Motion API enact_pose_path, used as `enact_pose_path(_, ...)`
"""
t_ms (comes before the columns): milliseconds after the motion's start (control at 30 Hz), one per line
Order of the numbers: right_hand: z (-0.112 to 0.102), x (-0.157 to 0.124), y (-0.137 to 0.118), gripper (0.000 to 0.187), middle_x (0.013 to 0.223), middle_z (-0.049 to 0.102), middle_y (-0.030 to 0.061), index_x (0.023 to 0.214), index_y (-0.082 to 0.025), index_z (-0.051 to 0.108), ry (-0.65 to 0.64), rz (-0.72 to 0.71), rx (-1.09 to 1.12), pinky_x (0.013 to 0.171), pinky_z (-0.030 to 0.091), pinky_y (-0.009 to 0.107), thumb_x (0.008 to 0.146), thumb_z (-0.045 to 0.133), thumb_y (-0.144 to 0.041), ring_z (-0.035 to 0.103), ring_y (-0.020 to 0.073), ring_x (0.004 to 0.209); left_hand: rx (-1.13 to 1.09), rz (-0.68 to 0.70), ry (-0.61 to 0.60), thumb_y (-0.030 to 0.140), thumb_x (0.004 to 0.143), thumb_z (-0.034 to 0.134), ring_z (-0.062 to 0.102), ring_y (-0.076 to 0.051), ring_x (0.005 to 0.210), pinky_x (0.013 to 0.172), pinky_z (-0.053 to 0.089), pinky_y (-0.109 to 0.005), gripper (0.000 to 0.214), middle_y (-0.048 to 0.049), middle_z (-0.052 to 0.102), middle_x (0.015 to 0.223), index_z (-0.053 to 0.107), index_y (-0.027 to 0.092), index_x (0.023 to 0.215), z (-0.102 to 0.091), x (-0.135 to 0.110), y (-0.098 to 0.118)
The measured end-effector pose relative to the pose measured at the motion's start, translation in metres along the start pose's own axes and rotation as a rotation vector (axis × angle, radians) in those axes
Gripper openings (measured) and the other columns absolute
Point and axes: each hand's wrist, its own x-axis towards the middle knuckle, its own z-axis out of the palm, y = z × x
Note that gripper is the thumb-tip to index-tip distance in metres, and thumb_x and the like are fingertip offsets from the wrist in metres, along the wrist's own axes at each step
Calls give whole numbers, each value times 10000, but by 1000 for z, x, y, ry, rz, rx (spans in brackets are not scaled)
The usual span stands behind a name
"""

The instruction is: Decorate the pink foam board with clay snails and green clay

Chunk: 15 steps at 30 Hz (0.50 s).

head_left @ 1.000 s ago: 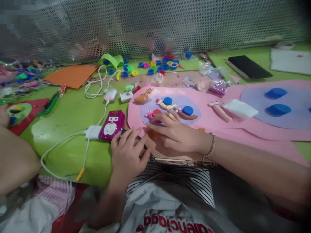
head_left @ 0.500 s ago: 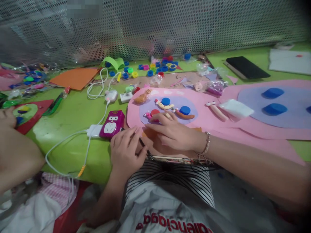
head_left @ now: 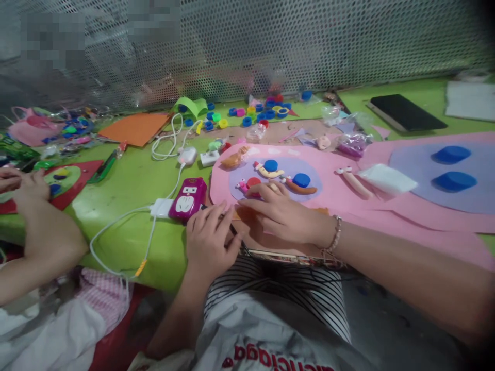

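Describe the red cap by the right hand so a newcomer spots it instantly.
On the green table, find the pink sheet under the right hand. On its lilac oval, close by that hand, sits the red cap. Its colour sets it apart: the oval's two other caps are blue.

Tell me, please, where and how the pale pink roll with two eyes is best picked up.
Probably by the middle of the pale pink roll, pinched across its narrow width, coming from above and the left: it lies flat on the pink paper, the eyes sit at its far end, and the white packet lies close on its right.
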Motion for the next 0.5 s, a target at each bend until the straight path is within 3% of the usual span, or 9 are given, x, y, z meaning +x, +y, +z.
enact_pose_path(167, 2, 0, 1, 424, 1141, 462, 143, 1247, -149, 527, -1, -2, 4, 919, 300, 524, 872, 347, -232, 394, 272, 983, -20, 4, -49, 352, 812, 536, 503, -278, 1125, 944, 358, -452, 305, -85, 611, 1216, 675, 203, 1039, -2, 1, 0)
enact_pose_path(300, 3, 1, 2, 418, 1168, 454, 148, 1250, -155, 520, 29, 8, -5, 928, 288, 540, 867, 368, -225, 394, 282, 1015, -28, -43, -71, 389, 814, 532, 468, -294, 1166, 970, 348, -477, 416, -125, 549, 1290, 613, 168, 1157, -5, 4, 8)
enact_pose_path(433, 4, 0, 2, 425, 1193, 441, 145, 1265, -158, 493, 55, 5, -21, 945, 278, 539, 859, 386, -219, 392, 280, 1022, -13, -67, -144, 382, 843, 491, 427, -312, 1216, 1010, 308, -509, 335, -130, 560, 1272, 668, 164, 1025, -8, 6, 19)
enact_pose_path(500, 4, 0, 2, 428, 1196, 437, 140, 1272, -155, 480, 65, 2, -18, 956, 277, 523, 859, 381, -213, 386, 276, 1036, 7, -84, -154, 396, 849, 482, 405, -322, 1239, 1010, 307, -523, 384, -149, 515, 1320, 634, 153, 1104, -8, 7, 22)
